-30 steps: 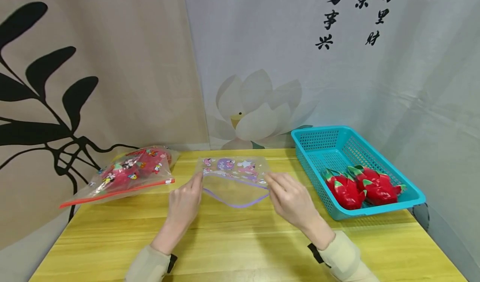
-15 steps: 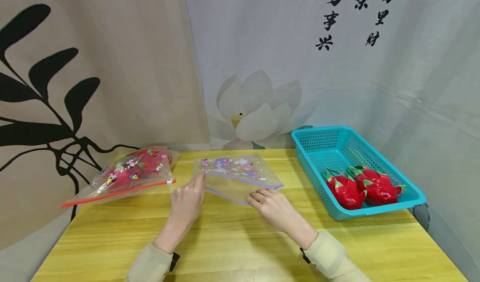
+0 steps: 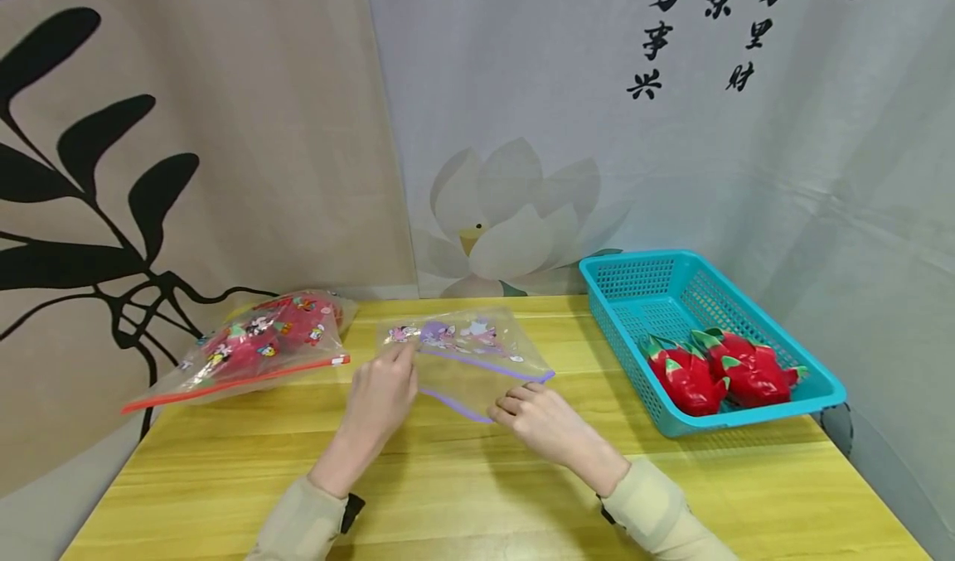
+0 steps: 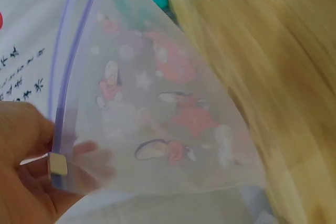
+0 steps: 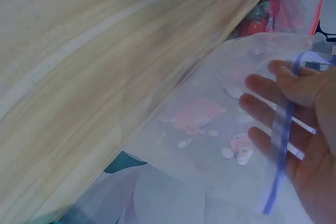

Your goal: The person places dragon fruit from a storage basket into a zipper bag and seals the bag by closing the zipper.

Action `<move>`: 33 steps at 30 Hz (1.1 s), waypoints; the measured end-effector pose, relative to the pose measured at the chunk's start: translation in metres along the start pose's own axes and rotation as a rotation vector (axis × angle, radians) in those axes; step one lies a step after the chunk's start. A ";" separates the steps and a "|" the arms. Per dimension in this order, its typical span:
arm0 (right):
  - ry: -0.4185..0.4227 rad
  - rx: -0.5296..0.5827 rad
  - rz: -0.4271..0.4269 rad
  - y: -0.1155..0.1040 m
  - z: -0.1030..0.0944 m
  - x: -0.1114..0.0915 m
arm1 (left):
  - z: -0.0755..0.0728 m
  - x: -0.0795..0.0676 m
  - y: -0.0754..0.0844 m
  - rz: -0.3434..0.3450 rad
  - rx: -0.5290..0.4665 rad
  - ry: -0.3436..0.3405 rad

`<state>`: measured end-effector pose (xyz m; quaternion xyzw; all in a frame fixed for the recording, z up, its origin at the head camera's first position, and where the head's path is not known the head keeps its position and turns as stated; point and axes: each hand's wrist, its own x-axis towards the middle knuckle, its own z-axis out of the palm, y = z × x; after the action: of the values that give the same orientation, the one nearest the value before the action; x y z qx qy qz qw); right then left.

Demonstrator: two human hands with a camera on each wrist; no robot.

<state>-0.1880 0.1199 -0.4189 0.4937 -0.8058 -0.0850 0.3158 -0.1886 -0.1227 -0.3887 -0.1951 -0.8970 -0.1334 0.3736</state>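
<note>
A: What could be botched here?
B: Grip on the bag [image 3: 477,329] could be lost tbh, the plastic being so flimsy. It's pinched over the table [image 3: 448,495] by the left hand [image 3: 380,391] near one zip [image 4: 77,40] end, its parted mouth gripped by the right hand [image 3: 545,422].
A: Looks?
B: See-through-ish, cartoon-printed, purple-edged.

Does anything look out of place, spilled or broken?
Nothing looks spilled or broken. Slightly odd: the turquoise basket and the red-zip bag each seem to poke a corner past the edge of the table, though the viewing angle may mislead. The purple-edged bag gapes open, but it's being held.
</note>
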 end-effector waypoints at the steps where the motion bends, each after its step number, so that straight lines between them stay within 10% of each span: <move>1: 0.003 0.001 0.001 0.000 0.001 0.000 | 0.000 0.000 0.001 0.005 -0.006 -0.008; 12: -0.092 -0.002 0.073 -0.001 0.008 0.008 | 0.002 0.004 0.006 0.044 -0.014 -0.015; 24: -0.151 0.006 -0.033 -0.002 0.003 0.015 | -0.006 0.024 0.006 -0.006 -0.108 0.230; 33: -0.153 0.084 0.025 0.011 0.004 0.011 | -0.017 0.026 -0.007 0.021 -0.198 0.011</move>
<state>-0.2015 0.1153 -0.4124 0.4886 -0.8365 -0.0845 0.2334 -0.1978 -0.1287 -0.3587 -0.2397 -0.8753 -0.2184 0.3588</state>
